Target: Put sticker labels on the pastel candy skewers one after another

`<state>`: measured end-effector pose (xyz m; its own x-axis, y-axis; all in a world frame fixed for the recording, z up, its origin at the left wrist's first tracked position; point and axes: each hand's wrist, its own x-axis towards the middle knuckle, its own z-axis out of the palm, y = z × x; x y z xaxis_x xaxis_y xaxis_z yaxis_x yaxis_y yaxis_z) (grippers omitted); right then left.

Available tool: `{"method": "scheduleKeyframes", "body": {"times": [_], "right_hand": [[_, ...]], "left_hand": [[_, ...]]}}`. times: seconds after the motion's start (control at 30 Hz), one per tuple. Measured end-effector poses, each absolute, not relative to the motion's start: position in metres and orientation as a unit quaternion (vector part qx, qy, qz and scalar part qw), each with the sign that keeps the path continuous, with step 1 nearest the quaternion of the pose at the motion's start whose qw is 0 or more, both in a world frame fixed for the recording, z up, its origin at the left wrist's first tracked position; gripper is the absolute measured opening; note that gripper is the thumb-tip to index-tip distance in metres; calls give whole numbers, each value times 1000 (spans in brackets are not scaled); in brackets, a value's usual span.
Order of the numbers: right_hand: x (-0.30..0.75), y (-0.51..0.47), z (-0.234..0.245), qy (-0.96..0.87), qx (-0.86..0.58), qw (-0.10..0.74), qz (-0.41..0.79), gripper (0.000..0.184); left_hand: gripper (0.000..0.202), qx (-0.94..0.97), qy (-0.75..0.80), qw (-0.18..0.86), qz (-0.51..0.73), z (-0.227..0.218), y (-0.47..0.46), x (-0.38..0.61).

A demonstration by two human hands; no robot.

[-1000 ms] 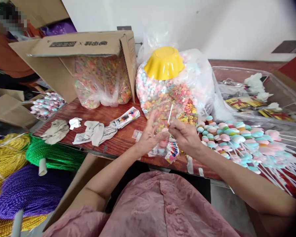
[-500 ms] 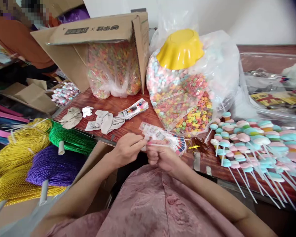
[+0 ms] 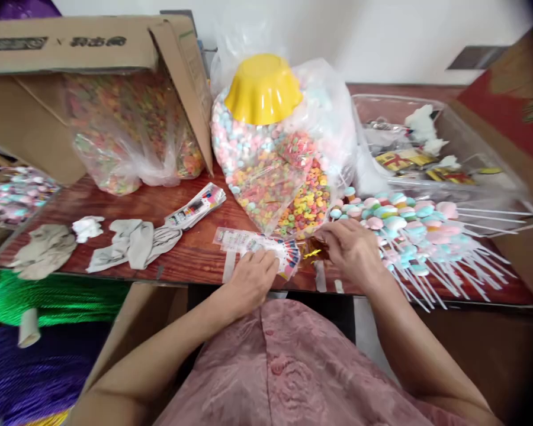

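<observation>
A fanned stack of printed clear plastic bags (image 3: 286, 254) lies near the table's front edge. My left hand (image 3: 254, 275) rests on the stack with its fingers laid over the bags. Just to the right is a small pile of shiny gold and brown twist ties (image 3: 313, 253). The fingers of my right hand (image 3: 353, 248) are pinched at that pile's right side, on the ties. Several marshmallow skewers (image 3: 393, 222) on white sticks lie heaped right beside my right hand.
Behind stands a large bag of candy rings and marshmallows (image 3: 266, 177), topped by a yellow bowl (image 3: 264, 89). A cardboard box (image 3: 182, 89) is at left, with grey gloves (image 3: 133, 242) in front. A clear plastic bin (image 3: 448, 183) sits at the right.
My hands were together holding a small pinkish item; now they are apart. My left hand has come down on the bags, my right to the ties. The view has turned right.
</observation>
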<state>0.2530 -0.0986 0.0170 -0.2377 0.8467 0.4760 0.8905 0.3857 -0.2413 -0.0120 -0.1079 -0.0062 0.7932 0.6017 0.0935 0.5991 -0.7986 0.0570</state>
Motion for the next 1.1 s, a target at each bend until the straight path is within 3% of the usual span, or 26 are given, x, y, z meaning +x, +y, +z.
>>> {"method": "scheduleKeyframes", "body": {"times": [0.1, 0.2, 0.33, 0.43, 0.63, 0.83, 0.93, 1.1], "right_hand": [[299, -102, 43, -770, -586, 174, -184, 22], [325, -107, 61, -758, -600, 106, -232, 22], [309, -92, 57, -756, -630, -45, -173, 26], [276, -76, 33, -759, -629, -128, -109, 27], [253, -79, 9, -768, -605, -144, -152, 31], [281, -110, 76, -751, -639, -117, -118, 41], [310, -125, 105, -680, -704, -127, -160, 49], [362, -138, 99, -707, -682, -143, -119, 54]], "left_hand": [[22, 954, 299, -9, 4, -18, -85, 20], [22, 954, 294, -34, 56, -35, -75, 14], [31, 938, 311, -23, 154, -45, -72, 0], [26, 922, 339, 9, 188, -43, -71, 0], [21, 900, 320, 35, 294, -45, -68, 2], [19, 906, 311, 70, 277, -48, -70, 3], [18, 889, 317, 117, 310, -47, -67, 3], [18, 844, 357, 145, 373, -47, -59, 3]]}}
